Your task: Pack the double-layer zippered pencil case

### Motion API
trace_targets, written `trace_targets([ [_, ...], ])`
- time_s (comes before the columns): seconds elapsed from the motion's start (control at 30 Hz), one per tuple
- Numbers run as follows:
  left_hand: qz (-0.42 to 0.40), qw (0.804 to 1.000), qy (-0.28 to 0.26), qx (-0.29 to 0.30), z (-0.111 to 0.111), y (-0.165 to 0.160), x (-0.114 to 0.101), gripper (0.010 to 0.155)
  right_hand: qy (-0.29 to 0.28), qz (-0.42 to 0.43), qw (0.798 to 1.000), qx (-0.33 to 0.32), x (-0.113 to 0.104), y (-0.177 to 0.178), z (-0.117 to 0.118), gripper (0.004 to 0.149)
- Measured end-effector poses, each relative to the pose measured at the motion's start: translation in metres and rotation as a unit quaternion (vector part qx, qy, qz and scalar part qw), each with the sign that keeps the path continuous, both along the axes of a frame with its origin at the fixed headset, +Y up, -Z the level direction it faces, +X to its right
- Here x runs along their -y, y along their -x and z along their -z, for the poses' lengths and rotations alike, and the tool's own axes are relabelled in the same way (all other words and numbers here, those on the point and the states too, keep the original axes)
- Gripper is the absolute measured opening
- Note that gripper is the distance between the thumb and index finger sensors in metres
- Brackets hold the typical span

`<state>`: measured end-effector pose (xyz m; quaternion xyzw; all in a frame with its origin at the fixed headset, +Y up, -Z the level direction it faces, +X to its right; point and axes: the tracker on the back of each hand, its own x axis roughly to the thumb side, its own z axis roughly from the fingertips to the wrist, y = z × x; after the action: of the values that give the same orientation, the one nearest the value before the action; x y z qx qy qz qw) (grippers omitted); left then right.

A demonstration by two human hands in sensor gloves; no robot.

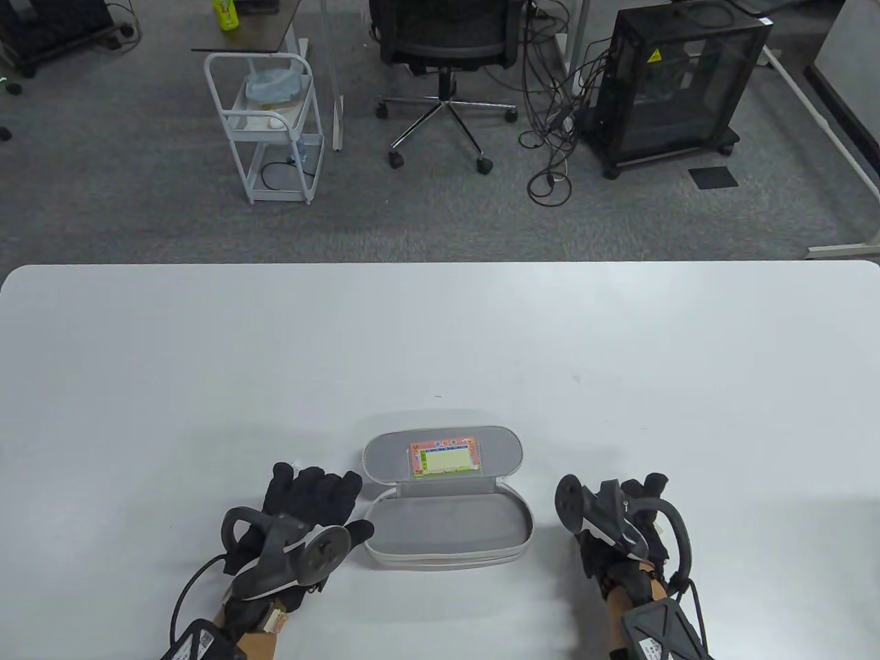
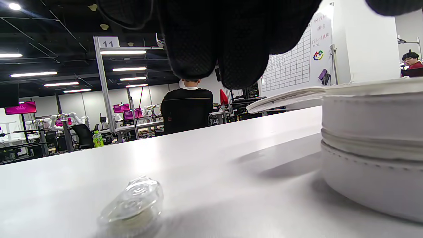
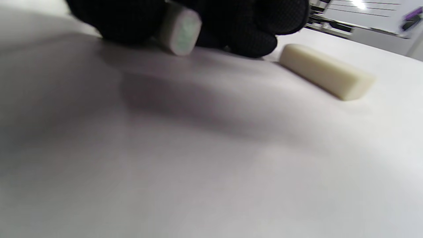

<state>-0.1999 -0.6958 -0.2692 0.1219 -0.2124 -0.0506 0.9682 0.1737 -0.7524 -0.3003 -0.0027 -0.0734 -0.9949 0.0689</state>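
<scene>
The white zippered pencil case lies open near the table's front edge, its top tray bare. Its lid is folded back and shows a colourful card. My left hand rests flat just left of the case, thumb by its rim. In the left wrist view its fingers hang above a small clear plastic tape dispenser on the table, with the case wall at right. My right hand is curled right of the case. In the right wrist view its fingers grip a small white eraser at the table surface.
A second, cream eraser lies on the table just beside my right fingers. Both erasers and the dispenser are hidden under my hands in the table view. Beyond the table's far edge stand an office chair and a white cart.
</scene>
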Motion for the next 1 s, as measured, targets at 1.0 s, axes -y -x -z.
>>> trace_targets([
  [1.0,0.032,0.988,0.135,-0.061,0.027,0.042,0.020,0.066,-0.231,0.182,0.951,-0.094,-0.041,0.023,-0.029,0.041],
])
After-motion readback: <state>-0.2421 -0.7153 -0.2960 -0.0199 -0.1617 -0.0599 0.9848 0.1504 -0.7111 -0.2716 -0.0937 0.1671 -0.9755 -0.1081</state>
